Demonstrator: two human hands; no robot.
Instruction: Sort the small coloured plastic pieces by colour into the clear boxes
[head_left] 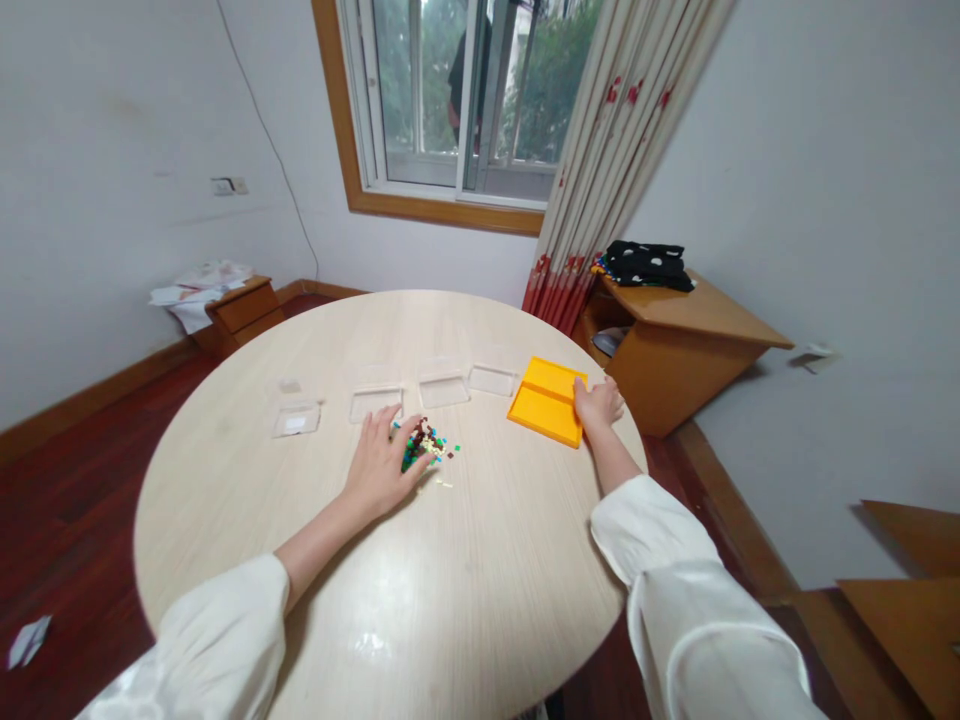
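My left hand (385,462) is spread, palm down, around the left side of a small pile of tiny colored pieces (424,440). The pieces are brown, green, blue and cream; a few lie scattered to the right of the heap. At the table's right side lies a flat yellow plastic case (550,412), unfolded into two shallow halves. My right hand (598,402) grips its right edge, the thumb over the rim and the other fingers bent on the outer side.
Clear plastic boxes (444,391) stand in a row behind the pile on the round pale table (375,600). Another clear container (296,419) is at the left. A wooden cabinet (697,310) with dark cloth (649,266) on it stands beyond the table's right edge.
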